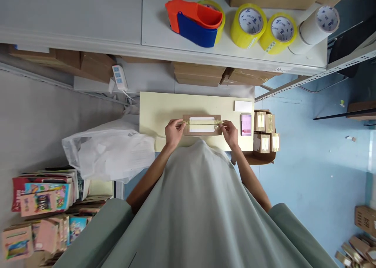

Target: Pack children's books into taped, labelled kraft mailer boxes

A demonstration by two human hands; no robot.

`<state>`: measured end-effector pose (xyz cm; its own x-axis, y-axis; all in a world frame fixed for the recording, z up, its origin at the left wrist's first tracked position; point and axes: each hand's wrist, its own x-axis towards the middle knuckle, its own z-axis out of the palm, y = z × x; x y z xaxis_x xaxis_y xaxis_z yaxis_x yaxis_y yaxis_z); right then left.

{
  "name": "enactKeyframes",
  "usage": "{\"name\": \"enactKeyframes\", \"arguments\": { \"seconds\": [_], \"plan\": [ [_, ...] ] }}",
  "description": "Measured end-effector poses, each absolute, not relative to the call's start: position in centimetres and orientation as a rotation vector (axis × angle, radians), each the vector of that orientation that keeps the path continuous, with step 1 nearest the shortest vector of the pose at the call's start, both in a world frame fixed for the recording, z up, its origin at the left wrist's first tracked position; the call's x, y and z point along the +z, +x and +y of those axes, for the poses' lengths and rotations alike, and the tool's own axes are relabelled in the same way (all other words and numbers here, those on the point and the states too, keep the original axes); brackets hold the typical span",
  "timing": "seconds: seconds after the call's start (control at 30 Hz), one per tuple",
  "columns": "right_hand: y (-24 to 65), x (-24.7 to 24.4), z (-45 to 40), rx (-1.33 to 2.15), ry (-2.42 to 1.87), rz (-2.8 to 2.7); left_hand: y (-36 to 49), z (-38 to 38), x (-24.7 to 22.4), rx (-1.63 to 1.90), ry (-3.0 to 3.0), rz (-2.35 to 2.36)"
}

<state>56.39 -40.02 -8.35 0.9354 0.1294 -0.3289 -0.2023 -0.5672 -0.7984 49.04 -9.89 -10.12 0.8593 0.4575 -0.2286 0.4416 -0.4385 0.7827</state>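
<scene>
A small brown cardboard box (202, 132) lies lengthwise on the pale yellow table. A white label covers much of its top. Across the label runs a narrow strip of yellowish tape (202, 123), reaching from one end of the box to the other. At the left end, my left hand (174, 132) pinches the tape's end with thumb and fingers. My right hand (229, 132) closes on the opposite end of the strip at the box's right edge. Close to the right hand lies a phone (246, 125) with a pink lit screen.
The yellow tabletop (158, 107) also carries a white slab (243, 106). On the shelf above are a red-blue tape dispenser (195, 27) and tape rolls (248, 25). A carton of packed boxes (264, 158) stands right; a white plastic bag (111, 150) and book stacks (44, 197) lie left.
</scene>
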Motion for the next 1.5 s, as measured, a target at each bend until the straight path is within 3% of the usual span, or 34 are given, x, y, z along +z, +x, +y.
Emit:
{"name": "enactKeyframes", "arguments": {
  "seconds": [0.3,0.63,1.07,1.5],
  "plan": [
    [54.8,-8.8,-40.4,0.648,-2.135,0.151,46.5,-10.7,-11.0,-0.008,2.106,0.691],
    [55.4,-7.6,-39.2,0.593,-2.543,-0.013,47.1,-11.3,-10.2,-0.051,2.164,0.713],
    [55.2,-9.0,-39.0,0.59,-2.6,-0.015,46.9,-11.1,-10.8,0.004,2.218,0.598],
    [55.1,-6.2,-38.7,0.672,-2.563,0.04,46.5,-10.2,-10.5,-0.011,2.083,0.583]
  ]
}}
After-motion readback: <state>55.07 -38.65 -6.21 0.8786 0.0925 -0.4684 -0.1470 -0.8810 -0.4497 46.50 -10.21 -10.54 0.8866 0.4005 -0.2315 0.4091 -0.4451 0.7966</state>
